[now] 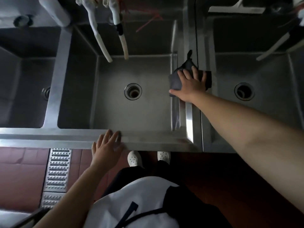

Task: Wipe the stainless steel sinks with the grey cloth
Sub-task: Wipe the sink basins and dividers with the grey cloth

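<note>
Three stainless steel sinks run side by side: a middle sink (115,112), a left sink (24,96) and a right sink (263,112). The grey cloth (176,79) lies spread on the steel divider between the middle and right sinks. My right hand (190,86) presses flat on the cloth with fingers straight and spread. My left hand (107,147) rests open on the front rim (156,140) of the middle sink, holding nothing.
Two white hoses (102,45) hang from the taps into the middle sink, above its drain (133,91). The right sink has a drain (244,91) too. A metal floor grate (57,168) runs along the red tiled floor at the left.
</note>
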